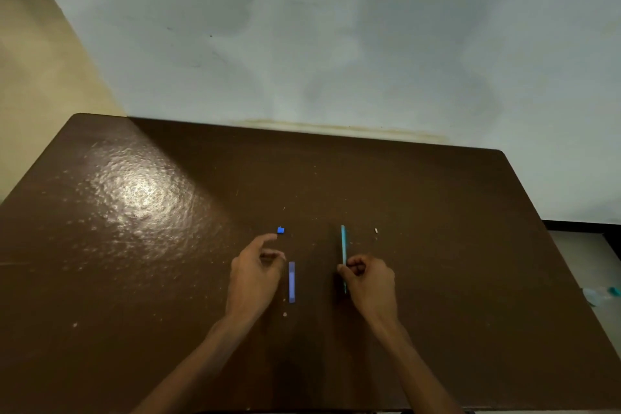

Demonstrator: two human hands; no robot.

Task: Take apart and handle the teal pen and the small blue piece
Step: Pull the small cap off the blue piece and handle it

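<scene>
Head-camera view: a person's right hand (368, 279) curls its fingers closed around the lower part of a teal pen (343, 247), whose upper length points away across a dark brown table (134, 279). The left hand (255, 274) is loosely open and holds nothing, its forefinger stretched toward a small blue piece (281, 230) lying just beyond the fingertip; whether the two touch cannot be made out. Between the hands a pale violet tube (291, 282), perhaps a cap or barrel section, lies lengthwise on the wood. A tiny white bit (376, 230) sits to the right of the pen's far end, and a clear bottle with a teal cap (599, 294) lies on the floor off the table's right edge. The dismantling appears partly done. Next, the left hand would likely need a fine fingertip pinch to lift the blue piece cleanly.
</scene>
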